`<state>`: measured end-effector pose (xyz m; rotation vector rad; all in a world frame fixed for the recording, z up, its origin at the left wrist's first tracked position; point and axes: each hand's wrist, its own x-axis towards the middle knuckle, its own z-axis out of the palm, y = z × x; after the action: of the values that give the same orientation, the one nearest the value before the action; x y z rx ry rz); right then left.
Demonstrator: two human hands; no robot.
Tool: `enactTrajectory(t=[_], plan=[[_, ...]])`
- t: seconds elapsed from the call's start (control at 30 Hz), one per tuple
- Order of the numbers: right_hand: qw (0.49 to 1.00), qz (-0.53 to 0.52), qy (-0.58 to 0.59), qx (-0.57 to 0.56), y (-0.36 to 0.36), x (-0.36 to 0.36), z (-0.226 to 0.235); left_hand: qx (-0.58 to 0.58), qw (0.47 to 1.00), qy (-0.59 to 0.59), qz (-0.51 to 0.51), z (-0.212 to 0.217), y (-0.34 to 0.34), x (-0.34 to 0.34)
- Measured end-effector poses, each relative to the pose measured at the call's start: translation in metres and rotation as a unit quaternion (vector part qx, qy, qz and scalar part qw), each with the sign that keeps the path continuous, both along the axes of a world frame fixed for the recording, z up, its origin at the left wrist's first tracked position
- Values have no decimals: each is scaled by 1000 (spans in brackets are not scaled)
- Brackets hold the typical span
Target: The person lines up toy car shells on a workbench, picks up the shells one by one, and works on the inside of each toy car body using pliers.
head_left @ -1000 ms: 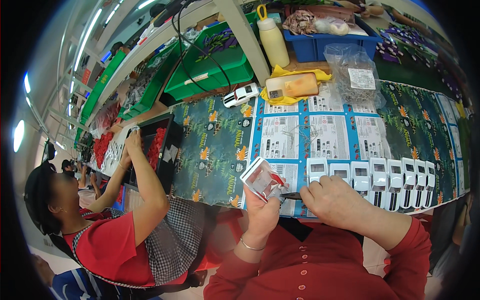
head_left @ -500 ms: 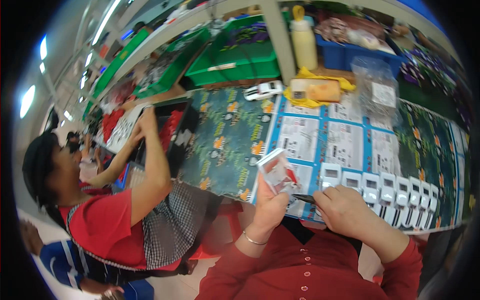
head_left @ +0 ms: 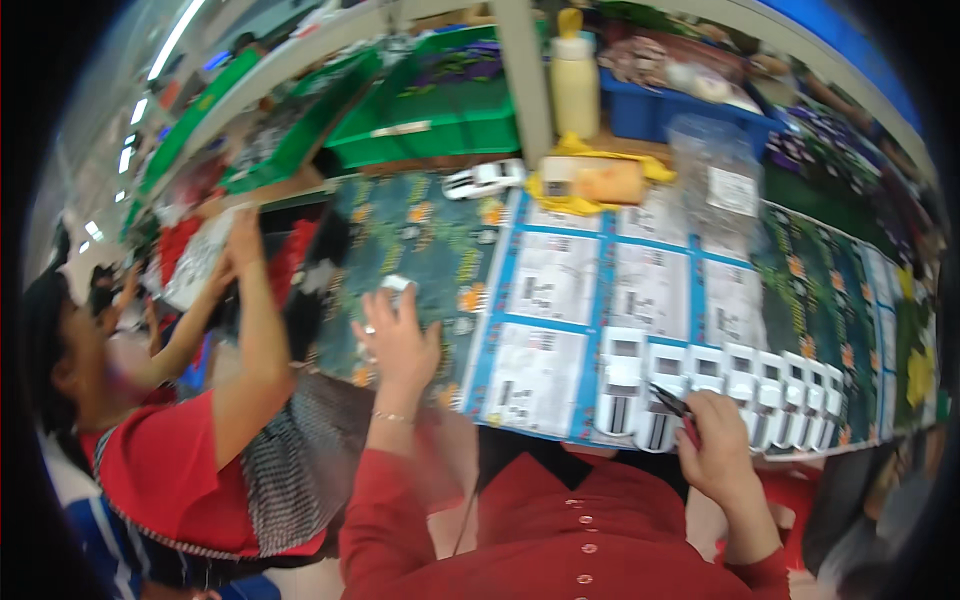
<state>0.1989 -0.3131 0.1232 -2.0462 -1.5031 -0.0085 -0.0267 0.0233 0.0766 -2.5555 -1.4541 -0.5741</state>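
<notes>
My left hand reaches over the dark animal-print mat with its fingers spread. A small white thing shows at its fingertips; whether they touch it I cannot tell. My right hand is closed round a hand tool with dark pointed jaws and a reddish handle, perhaps pliers. The tool's tip lies over the near row of several white toy cars, close to the second one from the left. The leftmost white toy car stands beside it, on the blue-edged printed sheets.
Farther back lie another white toy car, a yellow cloth with a block on it, and a clear plastic bag. Behind stand a cream bottle, green trays and a blue bin. A co-worker works at left.
My left hand has moved left from in front of me and opened; the white piece with red in it is no longer in its grip. My right hand has drawn back over the cars. The view has shifted.
</notes>
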Motion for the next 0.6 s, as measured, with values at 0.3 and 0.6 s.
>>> enactTrajectory(t=[0.3, 0.6], plan=[[987, -137, -86, -9, -28, 12, -8, -135, 880, -126, -438, 15, -134, 98], [977, -185, -100, -38, -38, 12, -16, -153, 853, -66, -494, 16, -190, 123]])
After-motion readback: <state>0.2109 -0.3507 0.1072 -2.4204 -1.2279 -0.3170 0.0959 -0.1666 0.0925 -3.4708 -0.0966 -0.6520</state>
